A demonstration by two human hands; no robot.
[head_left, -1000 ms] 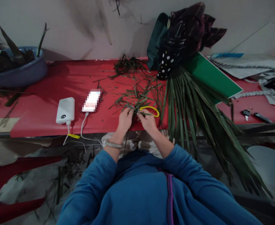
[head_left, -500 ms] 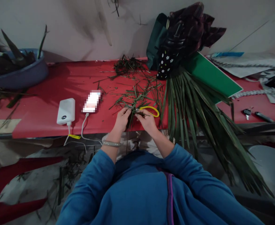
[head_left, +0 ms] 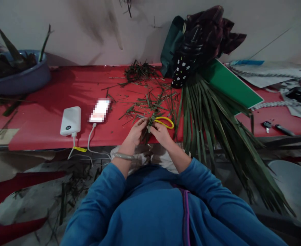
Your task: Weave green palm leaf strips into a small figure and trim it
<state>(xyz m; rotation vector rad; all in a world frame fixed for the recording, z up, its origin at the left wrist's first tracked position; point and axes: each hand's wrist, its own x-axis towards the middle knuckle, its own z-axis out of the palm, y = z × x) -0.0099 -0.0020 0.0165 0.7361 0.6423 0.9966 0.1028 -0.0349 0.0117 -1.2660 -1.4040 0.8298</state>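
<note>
Near the front edge of the red-covered table, my left hand [head_left: 136,131] and my right hand [head_left: 162,133] meet around a small woven palm-leaf piece [head_left: 152,121]. The fingers of both hands are closed on it, so its lower part is partly hidden. Thin leaf ends hang below the hands. Just beyond my right fingers lies a pair of scissors with a yellow handle [head_left: 166,122]; their blades are mostly covered by the hands. Cut leaf scraps [head_left: 140,104] are scattered behind the piece.
To the right, long palm fronds [head_left: 204,116] droop over the table edge, near a green board [head_left: 234,87] and a dark bag [head_left: 204,37]. A power bank [head_left: 70,120] and a phone [head_left: 100,110] lie left. A purple basin [head_left: 19,80] stands far left; keys [head_left: 267,125] lie far right.
The woven piece is now raised and turned between my fingers, slightly to the right. My left hand has shifted right, closer to my right hand. The scissors stay on the table.
</note>
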